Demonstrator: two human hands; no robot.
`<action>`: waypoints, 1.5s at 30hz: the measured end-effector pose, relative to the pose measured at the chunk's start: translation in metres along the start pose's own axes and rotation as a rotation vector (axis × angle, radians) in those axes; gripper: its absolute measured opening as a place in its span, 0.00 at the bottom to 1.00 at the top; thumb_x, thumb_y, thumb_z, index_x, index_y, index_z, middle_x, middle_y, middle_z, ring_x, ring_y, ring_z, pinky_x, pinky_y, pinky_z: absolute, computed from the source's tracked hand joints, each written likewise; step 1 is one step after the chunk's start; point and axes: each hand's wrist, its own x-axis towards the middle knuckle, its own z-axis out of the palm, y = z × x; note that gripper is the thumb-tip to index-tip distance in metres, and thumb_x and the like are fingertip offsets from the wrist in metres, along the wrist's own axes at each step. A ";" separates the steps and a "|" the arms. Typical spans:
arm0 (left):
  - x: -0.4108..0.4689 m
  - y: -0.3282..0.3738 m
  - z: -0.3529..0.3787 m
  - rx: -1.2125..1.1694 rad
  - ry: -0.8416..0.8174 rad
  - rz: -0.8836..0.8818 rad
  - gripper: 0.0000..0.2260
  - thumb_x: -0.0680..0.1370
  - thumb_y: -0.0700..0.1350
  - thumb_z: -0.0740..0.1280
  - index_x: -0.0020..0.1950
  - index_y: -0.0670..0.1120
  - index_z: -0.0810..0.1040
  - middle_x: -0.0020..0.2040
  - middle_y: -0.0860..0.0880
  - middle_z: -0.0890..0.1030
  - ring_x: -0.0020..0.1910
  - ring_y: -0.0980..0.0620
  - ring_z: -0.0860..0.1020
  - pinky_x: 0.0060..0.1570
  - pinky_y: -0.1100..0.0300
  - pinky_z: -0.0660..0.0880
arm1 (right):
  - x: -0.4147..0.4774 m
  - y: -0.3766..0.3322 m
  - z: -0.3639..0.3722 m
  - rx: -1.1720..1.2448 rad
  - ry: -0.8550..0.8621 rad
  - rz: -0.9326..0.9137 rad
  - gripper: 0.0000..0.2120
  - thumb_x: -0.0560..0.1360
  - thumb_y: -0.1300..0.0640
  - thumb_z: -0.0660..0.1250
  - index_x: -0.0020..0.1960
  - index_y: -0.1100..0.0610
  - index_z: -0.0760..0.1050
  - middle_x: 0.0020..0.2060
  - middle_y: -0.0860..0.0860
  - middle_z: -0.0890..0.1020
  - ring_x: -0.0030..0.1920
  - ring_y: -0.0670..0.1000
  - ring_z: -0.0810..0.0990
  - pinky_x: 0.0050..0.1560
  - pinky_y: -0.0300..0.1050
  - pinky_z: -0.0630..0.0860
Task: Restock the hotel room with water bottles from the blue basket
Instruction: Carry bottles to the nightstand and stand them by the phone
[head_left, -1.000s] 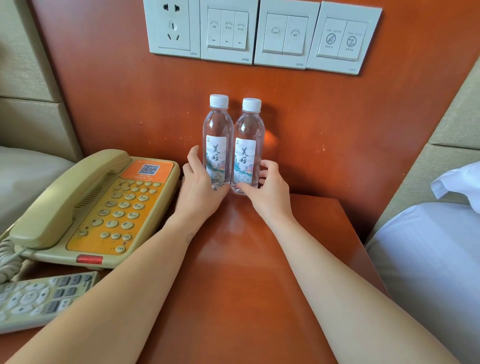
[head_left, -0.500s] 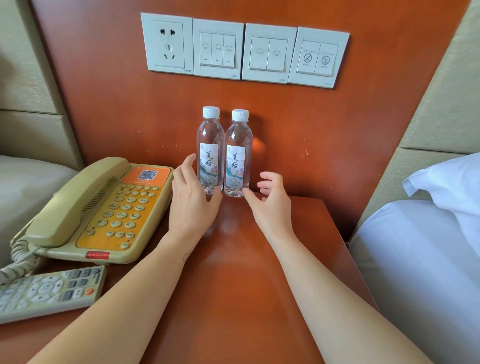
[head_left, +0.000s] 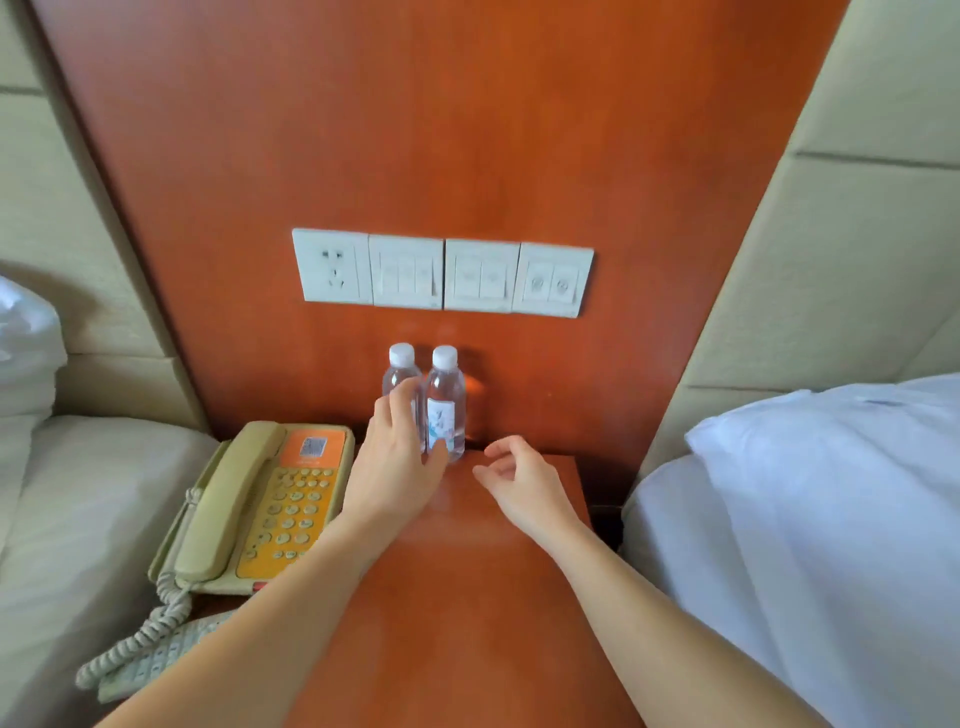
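Two clear water bottles with white caps stand upright side by side at the back of the wooden nightstand (head_left: 467, 597), against the wall panel. My left hand (head_left: 397, 467) is raised in front of the left bottle (head_left: 400, 371) with its fingers relaxed, covering the bottle's lower half; whether it touches is unclear. The right bottle (head_left: 445, 410) shows its label. My right hand (head_left: 522, 480) hovers a little right of that bottle, fingers loosely curled, holding nothing. The blue basket is out of view.
A beige and orange telephone (head_left: 260, 509) fills the nightstand's left side, with a remote control (head_left: 156, 660) in front of it. A row of wall switches (head_left: 441, 273) sits above the bottles. Beds with white linen flank the nightstand, one left (head_left: 78, 519), one right (head_left: 805, 519).
Both hands have come off the bottles and drawn back toward me. The view has pulled away and risen, so the bottles look smaller. The bottles stayed in place.
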 end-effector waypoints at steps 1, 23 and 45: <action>0.006 0.016 -0.012 -0.001 -0.017 0.020 0.23 0.77 0.43 0.67 0.69 0.47 0.63 0.65 0.44 0.71 0.60 0.42 0.73 0.54 0.46 0.74 | -0.005 -0.016 -0.017 -0.021 -0.004 -0.008 0.09 0.76 0.45 0.68 0.54 0.44 0.73 0.43 0.41 0.79 0.46 0.40 0.77 0.42 0.35 0.72; 0.177 0.410 -0.247 0.036 -0.185 0.328 0.27 0.79 0.46 0.65 0.74 0.48 0.57 0.69 0.45 0.71 0.59 0.43 0.76 0.57 0.49 0.77 | -0.097 -0.340 -0.431 -0.192 0.292 -0.056 0.07 0.76 0.50 0.68 0.53 0.49 0.75 0.46 0.45 0.82 0.48 0.46 0.79 0.44 0.38 0.69; 0.093 0.565 -0.220 -0.213 -0.685 0.853 0.28 0.78 0.47 0.68 0.74 0.45 0.59 0.72 0.43 0.66 0.71 0.42 0.67 0.67 0.47 0.66 | -0.362 -0.342 -0.495 -0.235 0.908 0.351 0.09 0.76 0.51 0.69 0.54 0.49 0.73 0.46 0.47 0.80 0.48 0.49 0.79 0.44 0.38 0.71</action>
